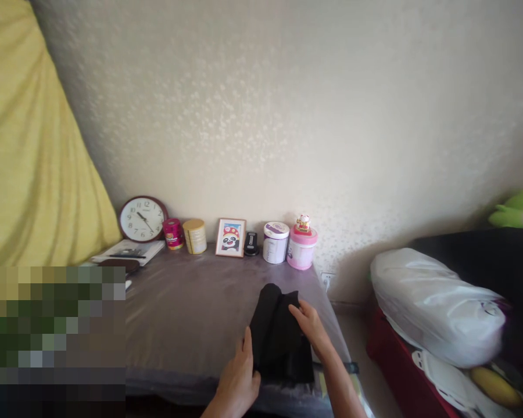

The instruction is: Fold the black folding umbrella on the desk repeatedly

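A folded piece of black cloth is held over the near right part of the grey-covered table. My left hand grips its left edge, thumb and fingers closed around the side. On the right, the upper edge is pinched between the thumb and fingers of my right hand. A lower flap of the cloth hangs down toward the table's front edge. What kind of cloth item it is I cannot make out.
Along the wall stand a round clock, a pink can, a yellow can, a framed panda picture, a white tub and a pink tub topped by a cat figurine. A white plastic bag lies right.
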A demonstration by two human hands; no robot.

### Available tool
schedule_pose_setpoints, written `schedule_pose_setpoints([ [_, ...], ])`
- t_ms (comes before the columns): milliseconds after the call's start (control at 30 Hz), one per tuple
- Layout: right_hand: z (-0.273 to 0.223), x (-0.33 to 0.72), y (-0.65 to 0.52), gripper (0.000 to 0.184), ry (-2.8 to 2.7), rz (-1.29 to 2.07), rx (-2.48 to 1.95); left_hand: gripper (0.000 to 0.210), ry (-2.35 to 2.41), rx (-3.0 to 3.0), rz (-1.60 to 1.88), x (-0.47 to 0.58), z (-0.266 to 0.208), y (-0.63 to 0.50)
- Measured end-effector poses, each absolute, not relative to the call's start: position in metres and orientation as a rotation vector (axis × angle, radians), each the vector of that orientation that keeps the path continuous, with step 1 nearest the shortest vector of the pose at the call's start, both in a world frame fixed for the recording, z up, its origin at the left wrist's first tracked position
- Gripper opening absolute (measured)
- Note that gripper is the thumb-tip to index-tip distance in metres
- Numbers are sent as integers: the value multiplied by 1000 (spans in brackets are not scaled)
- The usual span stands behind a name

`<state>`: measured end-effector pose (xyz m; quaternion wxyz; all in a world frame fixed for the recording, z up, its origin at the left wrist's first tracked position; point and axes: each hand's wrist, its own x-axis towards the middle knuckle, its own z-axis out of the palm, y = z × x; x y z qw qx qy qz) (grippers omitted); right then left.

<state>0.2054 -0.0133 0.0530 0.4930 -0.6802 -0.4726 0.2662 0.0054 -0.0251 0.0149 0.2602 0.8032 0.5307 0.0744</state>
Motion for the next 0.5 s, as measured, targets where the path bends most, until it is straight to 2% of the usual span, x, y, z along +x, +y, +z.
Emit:
schedule_pose_setpoints([
  [233,49,176,30,28,-1168,583,-1589,83,1462,2160,176,8,17,-27],
  [500,33,151,55,34,-1277,545,-1801,77,1440,2186,154,6,23,-25],
])
